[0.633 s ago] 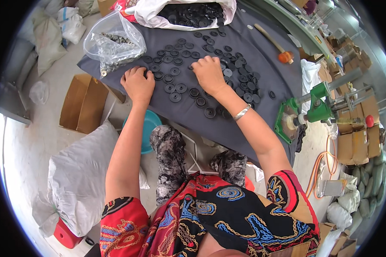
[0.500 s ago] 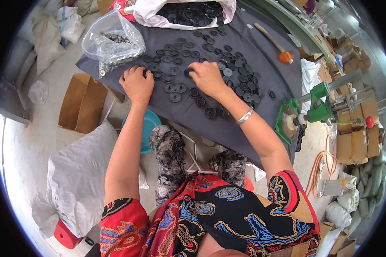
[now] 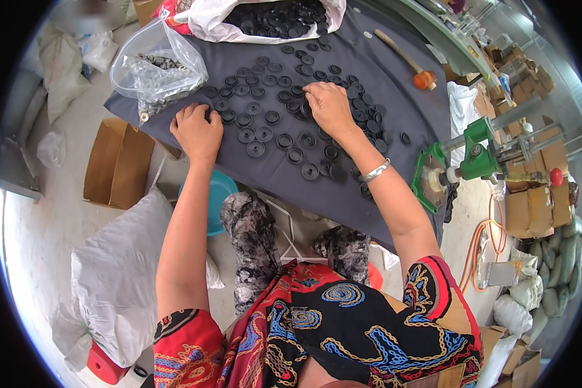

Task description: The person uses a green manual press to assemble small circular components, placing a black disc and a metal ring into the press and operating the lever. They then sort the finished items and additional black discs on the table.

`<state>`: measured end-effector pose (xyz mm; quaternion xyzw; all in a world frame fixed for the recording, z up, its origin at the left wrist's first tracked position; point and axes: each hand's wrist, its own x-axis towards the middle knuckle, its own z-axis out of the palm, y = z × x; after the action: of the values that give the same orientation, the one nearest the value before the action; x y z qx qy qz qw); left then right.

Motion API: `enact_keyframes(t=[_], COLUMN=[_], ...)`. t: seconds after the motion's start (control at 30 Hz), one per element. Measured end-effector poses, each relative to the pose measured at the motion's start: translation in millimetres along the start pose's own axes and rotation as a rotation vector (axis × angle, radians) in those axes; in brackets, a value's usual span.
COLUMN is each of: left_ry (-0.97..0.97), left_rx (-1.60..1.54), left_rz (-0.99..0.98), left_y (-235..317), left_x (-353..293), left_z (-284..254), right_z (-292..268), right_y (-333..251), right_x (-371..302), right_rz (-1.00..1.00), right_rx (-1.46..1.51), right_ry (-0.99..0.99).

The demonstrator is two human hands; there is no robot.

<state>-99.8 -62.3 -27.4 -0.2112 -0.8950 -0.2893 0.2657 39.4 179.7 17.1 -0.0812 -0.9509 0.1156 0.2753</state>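
Observation:
Many round black plastic discs [image 3: 255, 149] with raised rims lie scattered over a dark grey cloth-covered table [image 3: 271, 187]. My left hand [image 3: 199, 134] rests at the table's left edge, fingers curled; a black disc [image 3: 208, 115] shows between its thumb and fingers. Over the middle of the spread, my right hand [image 3: 332, 110] is closed with its fingertips down. A dark disc edge [image 3: 306, 110] shows at its thumb and fingers, partly hidden by them. Farther right, more discs [image 3: 372, 116] lie in a denser, overlapping group.
A white sack [image 3: 207, 19] of black discs lies open at the far edge. Left of it stands a clear bag [image 3: 158, 68] of small metal parts. A hammer [image 3: 423, 79] lies far right, and a green hand press [image 3: 475, 155] stands at the right edge. A cardboard box [image 3: 118, 161] sits on the floor.
My right hand has moved away from me and slightly right. Several discs now lie spread out nearer the middle front. My left hand stays at the left edge.

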Motion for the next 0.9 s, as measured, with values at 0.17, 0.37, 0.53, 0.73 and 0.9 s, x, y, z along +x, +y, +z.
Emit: enact_keyframes(t=[0.17, 0.37, 0.53, 0.73, 0.9], left_ry=[0.000, 0.019, -0.023, -0.015, -0.026], left_rx=[0.010, -0.011, 0.020, 0.006, 0.019], left_rz=[0.001, 0.005, -0.011, -0.004, -0.007], left_y=[-1, 0, -1, -2, 0], left_x=[-1, -1, 0, 0, 0], left_z=[2, 2, 1, 2, 1], right_z=[8, 18, 24, 25, 26], right_y=[-11, -20, -20, -19, -19], right_x=[-12, -10, -10, -7, -3], right_rz=[-0.185, -0.222, -0.255, -0.280, -0.321], right_rx=[-0.091, -0.098, -0.140, -0.183, -0.182], right_ry=[-0.034, -0.037, 0.006, 0.007, 0.011])
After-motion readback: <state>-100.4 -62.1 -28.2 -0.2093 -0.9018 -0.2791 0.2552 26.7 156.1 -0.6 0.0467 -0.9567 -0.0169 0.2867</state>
